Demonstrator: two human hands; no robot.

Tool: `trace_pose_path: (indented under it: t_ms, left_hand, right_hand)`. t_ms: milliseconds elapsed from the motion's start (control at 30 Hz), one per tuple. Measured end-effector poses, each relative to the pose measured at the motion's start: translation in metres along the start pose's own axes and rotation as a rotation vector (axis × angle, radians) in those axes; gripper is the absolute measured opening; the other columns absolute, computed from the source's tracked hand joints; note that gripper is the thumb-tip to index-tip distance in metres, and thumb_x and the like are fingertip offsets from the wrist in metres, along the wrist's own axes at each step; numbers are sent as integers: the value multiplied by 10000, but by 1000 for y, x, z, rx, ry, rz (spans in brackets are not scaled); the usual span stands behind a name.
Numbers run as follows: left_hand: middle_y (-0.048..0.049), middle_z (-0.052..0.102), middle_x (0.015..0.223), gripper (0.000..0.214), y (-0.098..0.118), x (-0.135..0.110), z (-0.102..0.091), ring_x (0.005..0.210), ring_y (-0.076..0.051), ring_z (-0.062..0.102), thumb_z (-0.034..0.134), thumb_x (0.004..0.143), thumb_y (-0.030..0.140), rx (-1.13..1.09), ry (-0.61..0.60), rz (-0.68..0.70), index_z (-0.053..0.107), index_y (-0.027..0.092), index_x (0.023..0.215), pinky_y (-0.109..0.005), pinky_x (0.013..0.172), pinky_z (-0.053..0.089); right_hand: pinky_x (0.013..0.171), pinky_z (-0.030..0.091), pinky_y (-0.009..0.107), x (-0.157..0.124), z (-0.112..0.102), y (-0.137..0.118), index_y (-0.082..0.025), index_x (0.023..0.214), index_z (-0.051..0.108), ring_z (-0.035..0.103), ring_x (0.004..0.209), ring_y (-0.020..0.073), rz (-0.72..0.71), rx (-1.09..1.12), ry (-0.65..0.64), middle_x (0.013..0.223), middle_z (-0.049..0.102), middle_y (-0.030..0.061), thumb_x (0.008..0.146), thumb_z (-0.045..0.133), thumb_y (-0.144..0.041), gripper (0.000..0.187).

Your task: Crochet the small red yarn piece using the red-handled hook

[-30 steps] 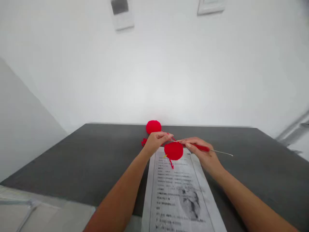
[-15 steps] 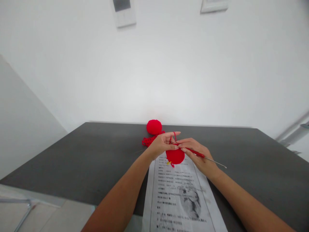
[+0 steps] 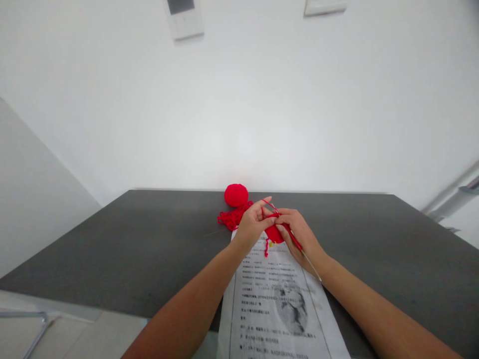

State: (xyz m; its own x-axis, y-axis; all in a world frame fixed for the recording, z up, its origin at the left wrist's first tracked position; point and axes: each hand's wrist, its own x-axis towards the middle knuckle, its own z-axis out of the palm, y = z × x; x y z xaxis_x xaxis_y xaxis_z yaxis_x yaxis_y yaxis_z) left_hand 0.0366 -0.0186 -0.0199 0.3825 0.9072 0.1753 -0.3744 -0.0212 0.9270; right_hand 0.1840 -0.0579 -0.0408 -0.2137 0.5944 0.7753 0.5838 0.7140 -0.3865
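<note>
Over the printed paper sheet (image 3: 277,304), the left hand (image 3: 254,225) pinches its grip shut on the small red crocheted disc (image 3: 274,233) (soft, light, floppy, best held by its rim), and the right hand (image 3: 301,238) has its grip closed around the red-handled metal crochet hook (image 3: 295,242).

Plain indoor room: bare white wall (image 3: 262,99), dark table (image 3: 112,249), printed sheet (image 3: 273,309).

Red yarn ball (image 3: 236,195), dark grey table (image 3: 112,249)

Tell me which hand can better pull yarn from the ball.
Probably left: the left hand, holding the crochet piece, lies nearest the yarn ball; the right hand grips the crochet hook.
</note>
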Motion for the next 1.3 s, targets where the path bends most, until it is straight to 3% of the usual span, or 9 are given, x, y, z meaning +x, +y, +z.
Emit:
trace_pose_path:
  t_ms: [133, 400, 600, 833, 1067, 1300]
  left_hand:
    - [-10, 637, 765, 586, 1, 1, -4, 704, -110, 588, 768, 579, 139, -226, -55, -190, 616, 114, 1144, -243, 721, 420]
    - [-88, 712, 890, 527, 14, 9, -31, 833, -172, 648, 737, 591, 68, -184, -346, -429, 661, 125, 1109, -282, 836, 419]
    - [-79, 713, 883, 538, 24, 6, -35, 770, -146, 650, 735, 606, 82, -164, -419, -418, 661, 140, 1136, -235, 751, 432]
    - [-31, 680, 785, 540, 24, 3, -30, 695, -109, 610, 787, 593, 125, -83, -330, -366, 674, 162, 1120, -220, 694, 416]
    - [-20, 652, 752, 563, 22, 4, -32, 683, -106, 589, 794, 575, 146, -89, -320, -355, 667, 168, 1123, -226, 689, 410]
    - [26, 554, 649, 545, 31, 6, -40, 552, -52, 486, 780, 566, 150, -47, -296, -299, 680, 149, 1101, -183, 529, 316]
  right_hand:
    - [907, 492, 418, -1, 1, 0, -238, 1018, 530, 561, 1065, 233, -32, -5, -39, 1112, 594, 98, 948, 452, -228, 105]
    - [872, 525, 364, 8, -17, -11, -232, 1059, 573, 631, 976, 205, 26, 133, -156, 1030, 669, 79, 940, 480, -240, 151]
    - [861, 541, 359, 12, -21, -14, -237, 1009, 646, 655, 952, 197, -33, 189, -106, 1007, 701, 81, 913, 548, -199, 142]
    - [833, 555, 356, 13, -21, -15, -243, 1039, 658, 659, 939, 199, -51, 186, -109, 994, 709, 79, 916, 552, -210, 165]
    - [837, 555, 370, 13, -20, -17, -233, 1112, 633, 643, 983, 206, -148, 140, -75, 1026, 699, 94, 903, 553, -140, 242]
    - [818, 568, 368, 14, -26, -24, -233, 1068, 656, 670, 950, 205, -94, 174, -55, 1025, 720, 89, 908, 544, -162, 207]
